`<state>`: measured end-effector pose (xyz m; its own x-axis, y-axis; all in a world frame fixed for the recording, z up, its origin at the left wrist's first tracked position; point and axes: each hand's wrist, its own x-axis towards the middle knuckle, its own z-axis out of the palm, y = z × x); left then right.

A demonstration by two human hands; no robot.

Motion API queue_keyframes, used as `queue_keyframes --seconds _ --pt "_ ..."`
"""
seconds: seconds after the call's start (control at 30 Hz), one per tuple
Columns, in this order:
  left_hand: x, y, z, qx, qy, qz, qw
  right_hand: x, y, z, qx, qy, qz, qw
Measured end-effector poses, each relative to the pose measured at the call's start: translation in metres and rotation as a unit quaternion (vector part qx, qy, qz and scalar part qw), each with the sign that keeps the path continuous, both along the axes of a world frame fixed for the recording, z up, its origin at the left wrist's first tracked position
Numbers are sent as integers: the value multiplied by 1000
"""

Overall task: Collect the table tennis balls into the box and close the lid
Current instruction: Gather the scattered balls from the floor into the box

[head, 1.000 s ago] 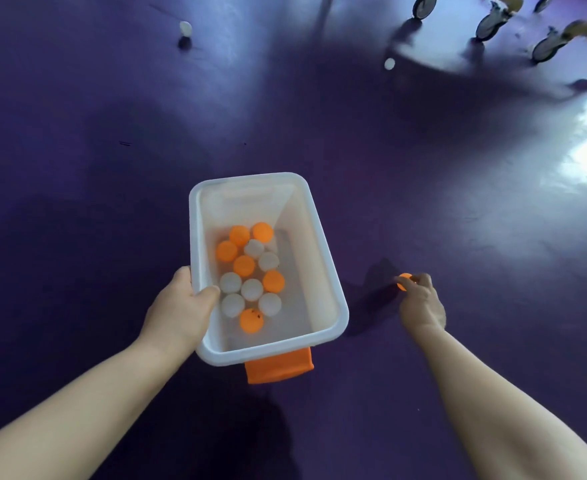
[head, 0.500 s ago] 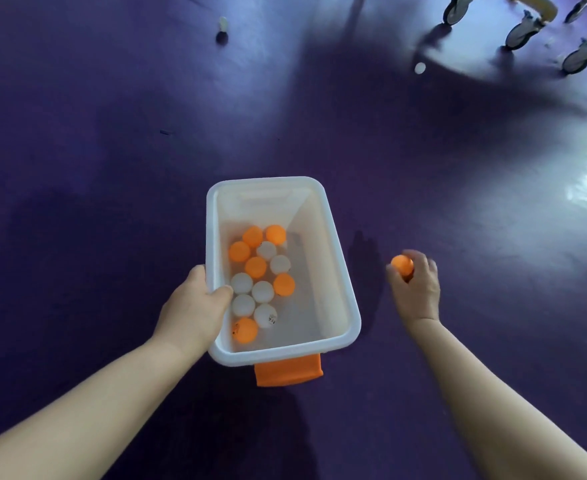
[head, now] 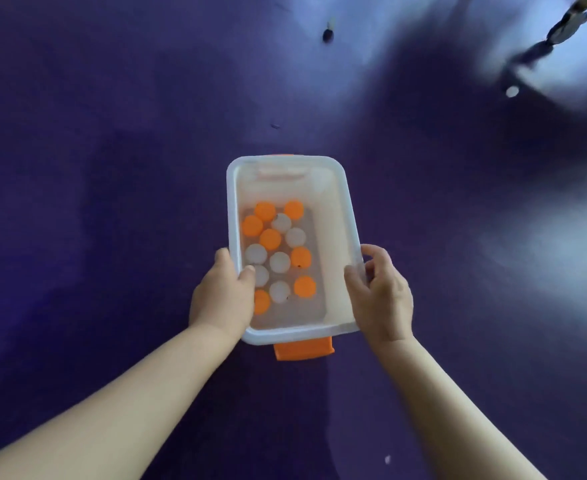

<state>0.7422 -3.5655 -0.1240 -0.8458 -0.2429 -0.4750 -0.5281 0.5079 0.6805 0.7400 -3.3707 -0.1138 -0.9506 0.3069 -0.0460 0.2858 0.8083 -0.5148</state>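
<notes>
A clear box [head: 337, 209] sits in the middle of the purple floor [head: 112, 202], right in front of the person. It is open on top. Its long side runs away from the person, and the far end leans a little to the left. An orange clip [head: 304, 351] sticks out from the near short end, and a thin bit of orange shows at the far end too. Inside lie balls [head: 280, 262], orange ones and white ones, all bunched along the left side and touching each other. The right side of the box bottom is bare. The left hand [head: 221, 299] grips the left long rim near the close end, thumb tucked inside over the balls and the other fingers wrapped down the outside. The right hand [head: 382, 299] grips the right long rim across from it, thumb inside the wall and fingers curled round the outer edge. Far off to the right, a white ball [head: 512, 92] rests on the floor by itself near some blurry dark legs. Another small thing [head: 329, 29] lies far ahead, too blurry to tell what it is.
</notes>
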Motion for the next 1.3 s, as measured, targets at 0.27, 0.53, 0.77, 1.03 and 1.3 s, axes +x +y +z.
queue_keyframes --seconds 0.27,0.53,0.77,1.03,1.3 --pt "38 -101 130 -36 -58 58 996 6 -106 133 -61 -136 72 986" --pt "98 -180 327 -33 -87 104 990 36 -185 332 -17 -224 140 964" --pt "160 -278 511 -21 -85 132 987 82 -282 514 -65 -232 165 956" --pt "253 -414 664 -72 -42 184 979 134 -432 650 -88 -204 254 941" --pt "307 -523 704 -88 -31 350 932 142 -584 687 -67 -197 409 889"
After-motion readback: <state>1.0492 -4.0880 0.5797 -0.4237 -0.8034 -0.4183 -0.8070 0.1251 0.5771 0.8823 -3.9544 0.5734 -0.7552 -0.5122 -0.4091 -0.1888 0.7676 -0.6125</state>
